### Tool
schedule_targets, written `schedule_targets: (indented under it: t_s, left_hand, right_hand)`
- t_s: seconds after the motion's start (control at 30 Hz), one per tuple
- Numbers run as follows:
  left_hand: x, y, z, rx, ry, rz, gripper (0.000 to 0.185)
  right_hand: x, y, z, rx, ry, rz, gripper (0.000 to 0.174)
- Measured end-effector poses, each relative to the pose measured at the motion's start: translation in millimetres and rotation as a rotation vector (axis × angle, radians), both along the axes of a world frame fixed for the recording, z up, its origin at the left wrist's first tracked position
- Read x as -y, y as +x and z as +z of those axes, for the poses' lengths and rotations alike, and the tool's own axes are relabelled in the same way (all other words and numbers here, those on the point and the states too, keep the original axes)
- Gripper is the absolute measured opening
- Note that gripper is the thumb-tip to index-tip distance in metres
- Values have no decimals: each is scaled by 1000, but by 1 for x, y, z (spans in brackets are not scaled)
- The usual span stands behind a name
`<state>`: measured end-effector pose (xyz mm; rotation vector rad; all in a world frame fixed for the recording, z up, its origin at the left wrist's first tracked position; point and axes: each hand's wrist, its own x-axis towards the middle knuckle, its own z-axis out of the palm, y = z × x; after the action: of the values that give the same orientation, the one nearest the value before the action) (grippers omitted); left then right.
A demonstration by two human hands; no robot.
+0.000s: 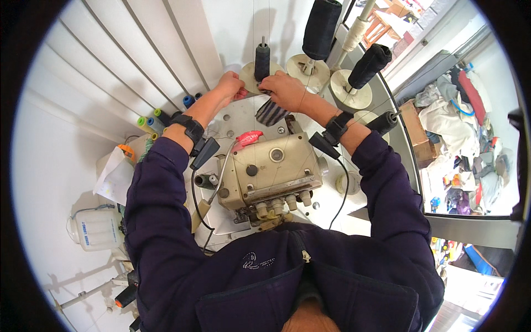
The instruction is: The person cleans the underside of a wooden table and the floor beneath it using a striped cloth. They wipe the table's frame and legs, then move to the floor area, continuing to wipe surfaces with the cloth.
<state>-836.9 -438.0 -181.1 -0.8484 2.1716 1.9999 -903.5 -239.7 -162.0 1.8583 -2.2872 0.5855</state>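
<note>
Beyond the machine, my right hand pinches a grey-and-black striped cloth, which hangs down below the fingers. My left hand is a short way to the left, its fingers bent close together by the edge of a round spool plate; whether something thin is between them cannot be told. A dark thread cone stands upright on that plate, just behind both hands. Nearer to me is a beige overlock sewing machine, with a red plastic wrapper on its back left edge.
Larger black thread cones stand on plates at the back right, with threads running past my arms. Small coloured spools line the left wall. A clear jar sits right of the machine. Piled clothes lie beyond the table's right edge.
</note>
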Motion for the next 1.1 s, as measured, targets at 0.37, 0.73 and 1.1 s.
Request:
schedule_targets:
  t_s: [0.37,0.73,1.1]
  left_hand:
    - [0,-1,1,16,77,-9,27]
    - [-3,5,8,-2,39,-13,25]
    - [6,7,9,-54,102,-36,16]
  right_hand:
    - [4,-2,1,154,3,-89,23]
    - [-17,-20,16,38,127,-413,20]
    - [35,14,18,217,-441,94,22]
